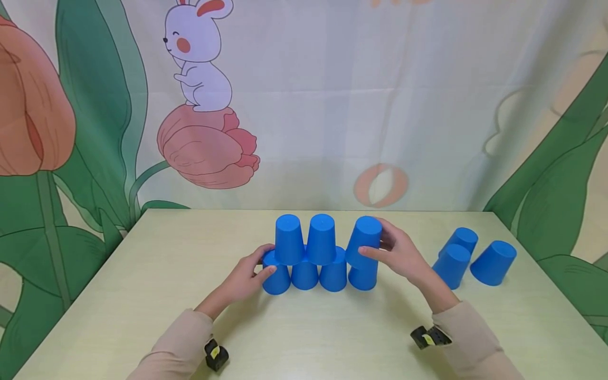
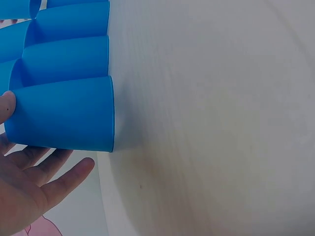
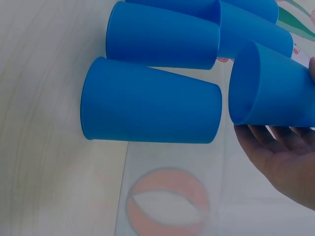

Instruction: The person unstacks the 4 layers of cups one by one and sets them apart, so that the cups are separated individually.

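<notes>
Several upside-down blue cups stand in a row on the table, and two more cups, the left one (image 1: 288, 240) and the middle one (image 1: 322, 240), rest on top of them. My left hand (image 1: 247, 275) holds the leftmost bottom cup (image 2: 64, 115), thumb on the near side and fingers along the far side. With my right hand (image 1: 396, 250) I grip another upside-down cup (image 3: 280, 88) between thumb and fingers. It hangs over the rightmost bottom cup (image 3: 152, 103); the right wrist view shows a small gap between the two.
Three more blue cups stand upside down at the right: a back one (image 1: 463, 238), a front one (image 1: 452, 266) and a right one (image 1: 494, 264). Behind the pale table (image 1: 309, 338) hangs a printed curtain (image 1: 323, 132).
</notes>
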The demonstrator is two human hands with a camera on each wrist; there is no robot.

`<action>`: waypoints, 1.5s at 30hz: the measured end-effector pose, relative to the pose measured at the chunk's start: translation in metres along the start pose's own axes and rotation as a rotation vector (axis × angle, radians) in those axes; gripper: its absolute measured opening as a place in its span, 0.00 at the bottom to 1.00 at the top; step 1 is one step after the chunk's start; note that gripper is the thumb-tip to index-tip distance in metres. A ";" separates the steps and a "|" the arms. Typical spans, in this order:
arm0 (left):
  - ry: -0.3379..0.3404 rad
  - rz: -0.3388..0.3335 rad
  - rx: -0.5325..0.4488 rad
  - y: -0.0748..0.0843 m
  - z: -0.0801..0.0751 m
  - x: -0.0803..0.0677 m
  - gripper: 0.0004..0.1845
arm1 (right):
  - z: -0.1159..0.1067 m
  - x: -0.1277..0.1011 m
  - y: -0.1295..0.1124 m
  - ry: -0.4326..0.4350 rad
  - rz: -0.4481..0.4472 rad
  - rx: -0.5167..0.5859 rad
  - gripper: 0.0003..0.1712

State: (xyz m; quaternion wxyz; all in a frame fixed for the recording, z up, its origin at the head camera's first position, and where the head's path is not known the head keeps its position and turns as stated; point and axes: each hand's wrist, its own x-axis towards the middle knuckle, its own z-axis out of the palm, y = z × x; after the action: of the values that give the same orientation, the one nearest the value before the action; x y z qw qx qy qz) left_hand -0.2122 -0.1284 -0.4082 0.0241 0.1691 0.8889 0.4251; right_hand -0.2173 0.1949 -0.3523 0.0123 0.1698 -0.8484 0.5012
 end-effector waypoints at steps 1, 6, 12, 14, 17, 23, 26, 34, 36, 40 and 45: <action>0.000 -0.002 0.000 0.000 0.000 0.000 0.29 | -0.001 -0.001 0.000 0.000 -0.001 -0.002 0.39; -0.001 -0.008 -0.001 0.000 0.000 0.000 0.29 | -0.005 -0.007 -0.001 0.004 -0.003 -0.008 0.38; -0.001 -0.007 -0.003 0.000 -0.001 0.000 0.29 | -0.009 -0.015 -0.001 0.012 -0.017 -0.026 0.37; -0.002 -0.006 -0.005 0.000 -0.001 0.000 0.29 | -0.011 -0.018 0.000 0.015 -0.016 -0.036 0.37; -0.003 -0.002 -0.004 0.000 -0.001 0.000 0.29 | -0.013 -0.022 0.000 0.022 -0.012 -0.040 0.37; -0.005 -0.001 -0.006 0.002 -0.001 -0.001 0.29 | -0.020 -0.030 0.003 0.036 -0.001 -0.054 0.37; -0.006 -0.005 -0.006 0.002 -0.001 0.000 0.29 | -0.023 -0.033 0.005 0.043 0.001 -0.062 0.37; -0.002 0.003 -0.006 -0.001 0.000 0.002 0.29 | -0.030 -0.046 0.007 0.065 -0.005 -0.096 0.37; -0.003 0.007 -0.008 -0.001 0.001 0.002 0.29 | -0.032 -0.049 0.006 0.069 0.007 -0.107 0.37; -0.002 0.012 -0.010 -0.002 0.001 0.002 0.28 | -0.036 -0.055 0.007 0.074 0.018 -0.120 0.37; -0.003 0.002 -0.011 -0.001 0.000 0.002 0.28 | -0.043 -0.062 0.012 0.072 0.011 -0.123 0.36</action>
State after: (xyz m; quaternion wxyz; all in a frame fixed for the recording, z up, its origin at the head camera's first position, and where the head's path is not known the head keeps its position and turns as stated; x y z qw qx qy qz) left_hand -0.2139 -0.1281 -0.4089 0.0260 0.1708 0.8863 0.4296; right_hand -0.1691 0.2541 -0.3527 0.0508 0.1461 -0.8776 0.4538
